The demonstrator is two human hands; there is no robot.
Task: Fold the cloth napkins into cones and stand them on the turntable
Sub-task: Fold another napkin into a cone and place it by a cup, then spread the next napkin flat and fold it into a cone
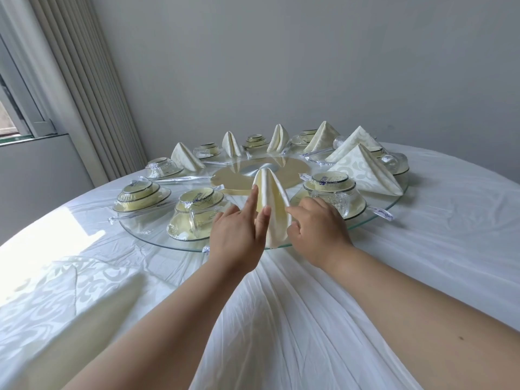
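Both hands are raised to a cream napkin cone [272, 209] that stands upright at the near edge of the glass turntable [374, 218]. On the left hand [237, 235] the fingers are held straight and close together, their tips laid flat against the cone's left side; nothing is gripped by it. On the right hand [318, 229] the fingers are bent, and the cone's right fold is touched by the forefinger tip; whether the cloth is pinched there cannot be told.

Just beyond the left hand, a wrapped set of cream bowls and a glass [197, 212] is seen on the turntable, and a similar wrapped set [332, 190] is seen just beyond the right hand. Past the fingertips lies the gold centre disc [284, 168]. Farther off, along the far rim, six more folded napkins [365, 170] are stood between other wrapped place settings [143, 192].

Under both forearms a white tablecloth [422, 263] is spread in creases over the round table. Near the left elbow, a patterned cream cloth [70, 291] is laid flat. Well beyond the left hand, vertical blinds [92, 88] are hung beside a window.
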